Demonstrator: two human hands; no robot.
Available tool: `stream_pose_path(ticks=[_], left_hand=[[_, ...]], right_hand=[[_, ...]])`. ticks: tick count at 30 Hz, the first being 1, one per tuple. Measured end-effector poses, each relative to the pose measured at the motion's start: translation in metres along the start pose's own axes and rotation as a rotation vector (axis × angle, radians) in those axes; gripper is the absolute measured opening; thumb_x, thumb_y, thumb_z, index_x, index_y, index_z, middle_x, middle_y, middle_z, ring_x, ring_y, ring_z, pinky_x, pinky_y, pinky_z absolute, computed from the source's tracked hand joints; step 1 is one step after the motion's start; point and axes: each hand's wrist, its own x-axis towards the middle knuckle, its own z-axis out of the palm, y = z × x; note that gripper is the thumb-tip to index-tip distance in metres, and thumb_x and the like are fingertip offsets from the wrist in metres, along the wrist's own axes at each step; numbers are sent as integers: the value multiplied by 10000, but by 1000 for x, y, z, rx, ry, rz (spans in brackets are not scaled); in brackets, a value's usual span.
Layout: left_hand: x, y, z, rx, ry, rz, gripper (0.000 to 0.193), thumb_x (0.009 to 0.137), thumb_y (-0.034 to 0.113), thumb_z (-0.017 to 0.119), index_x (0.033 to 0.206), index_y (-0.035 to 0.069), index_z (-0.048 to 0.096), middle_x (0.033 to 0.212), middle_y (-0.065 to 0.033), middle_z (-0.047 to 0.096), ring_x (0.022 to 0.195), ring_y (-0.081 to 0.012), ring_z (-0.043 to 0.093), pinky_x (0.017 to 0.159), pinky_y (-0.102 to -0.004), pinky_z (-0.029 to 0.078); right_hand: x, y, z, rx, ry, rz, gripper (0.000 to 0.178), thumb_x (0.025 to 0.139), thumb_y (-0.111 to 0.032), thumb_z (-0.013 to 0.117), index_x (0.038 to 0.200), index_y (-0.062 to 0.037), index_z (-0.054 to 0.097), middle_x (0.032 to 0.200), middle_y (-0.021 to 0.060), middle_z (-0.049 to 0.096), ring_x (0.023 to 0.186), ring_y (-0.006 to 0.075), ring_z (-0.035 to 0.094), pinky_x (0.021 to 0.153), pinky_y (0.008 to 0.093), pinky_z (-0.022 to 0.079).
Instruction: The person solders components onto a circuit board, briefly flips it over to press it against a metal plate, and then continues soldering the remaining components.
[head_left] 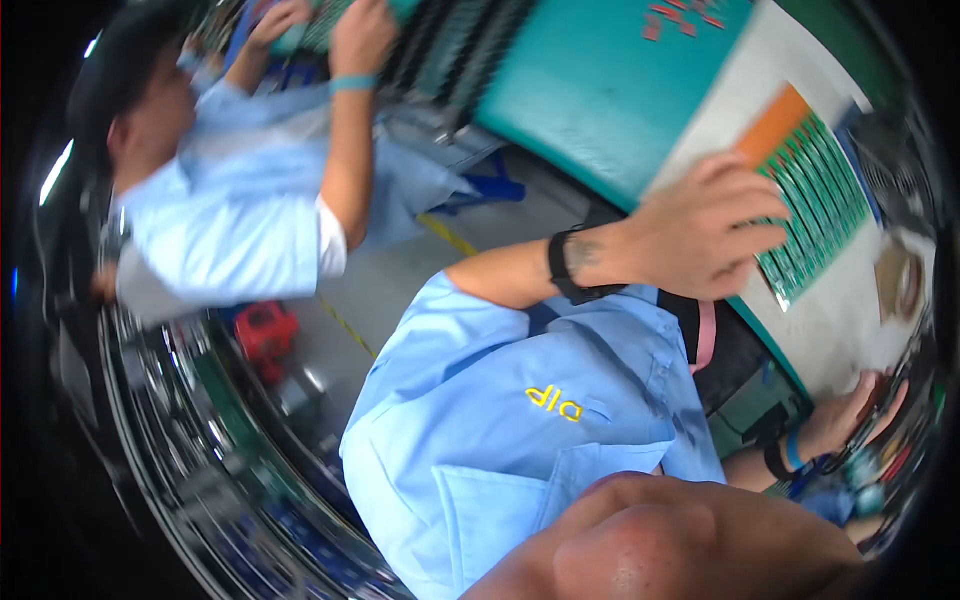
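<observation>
— Pressing our left hand [700,225] flat on the green panel of small circuit boards [815,200], are we? The fingers look spread, with nothing pinched.

— Yes, the palm and fingers lie across its near end, probably to keep the panel from sliding on the pale surface [850,330]. It lies near that surface's near edge, its orange end [775,120] pointing toward the teal mat [600,90].

— And our right hand [850,415]?

— Low at the right corner of the surface, resting with fingers loosely open among small things too blurred to name. We cannot tell whether it grips anything. A blue band [793,450] and a dark one sit on that wrist; a black wrist strap [565,265] is on the left.

— Who is that beside us?

— Another person in a light blue shirt [230,220], both hands raised to a green item [320,30] at the far left, well apart from our panel. A red crate [265,335] stands on the floor below.
</observation>
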Motion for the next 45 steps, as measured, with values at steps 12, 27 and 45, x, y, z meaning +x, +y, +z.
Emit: stream_pose_path(ticks=[12,27,45], left_hand=[[-5,3,15,138,82,34,241,792,243,759,972,93,701,1089,-53,662,1063,-250,633,1058,-531,424],[-11,3,14,113,-12,24,293,790,247,782,1016,84,691,1126,-62,643,1121,-253,631,1094,-524,416],[1,17,-10,173,-165,-68,315,912,346,709,1095,90,727,1213,-79,685,1202,-273,652,1114,-561,428]], right_hand=[[38,54,12,471,67,-10,403,957,-68,750,1332,22,632,1030,176,720,1006,263,677,899,381,551],[10,46,30,406,47,81,421,998,-102,718,1380,30,601,962,92,689,860,183,629,814,337,514],[3,44,3,685,-89,97,450,1051,-137,612,1448,36,489,1106,186,638,1019,260,579,964,424,467]])
